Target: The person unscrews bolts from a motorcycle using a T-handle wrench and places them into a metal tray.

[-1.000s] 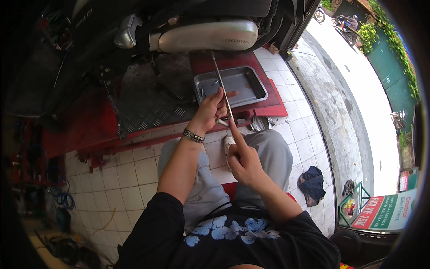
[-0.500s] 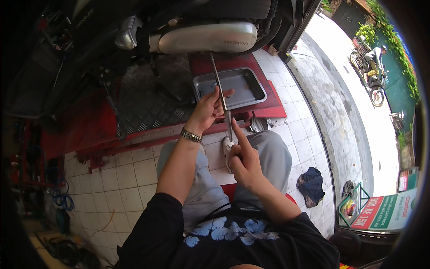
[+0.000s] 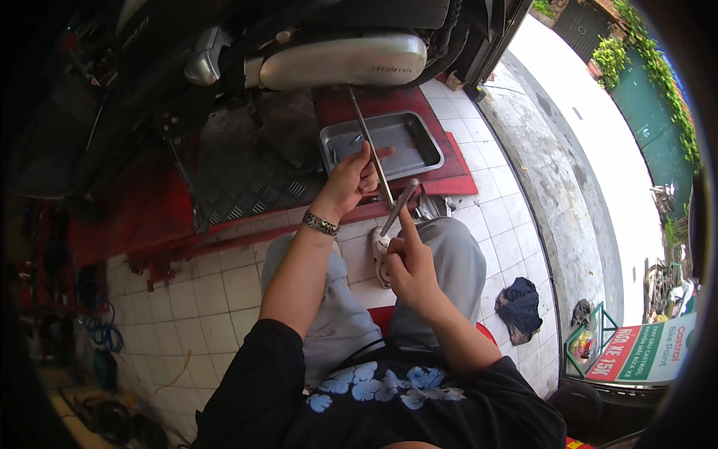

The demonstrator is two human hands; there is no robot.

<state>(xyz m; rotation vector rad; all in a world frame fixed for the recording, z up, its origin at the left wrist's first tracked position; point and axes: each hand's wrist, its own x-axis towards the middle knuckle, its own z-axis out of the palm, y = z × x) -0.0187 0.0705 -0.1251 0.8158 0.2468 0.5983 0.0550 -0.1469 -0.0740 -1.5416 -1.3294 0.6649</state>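
Observation:
My left hand [image 3: 363, 170] is closed loosely around the long metal shaft of a T-handle wrench [image 3: 360, 114], which runs down from beneath the silver engine cover [image 3: 329, 61] of a dark scooter [image 3: 142, 105]. My right hand [image 3: 407, 263] is at the near end of the wrench, index finger stretched up against the tilted crossbar [image 3: 401, 206] and the other fingers curled, gripping nothing. Under the shaft sits a grey metal tray [image 3: 419, 153] holding small items too small to name.
The tray rests on a red lift platform [image 3: 464, 183] with a black tread plate [image 3: 254, 176]. A dark cloth [image 3: 518, 313] lies on the white floor tiles to my right. Beyond the doorway are pavement, a signboard [image 3: 639, 348] and greenery. Blue hose [image 3: 101, 329] lies at the left.
The wrench's crossbar has turned, now slanting up to the right above my right index finger. My left hand stays on the shaft. A motorbike seen outside earlier has left view.

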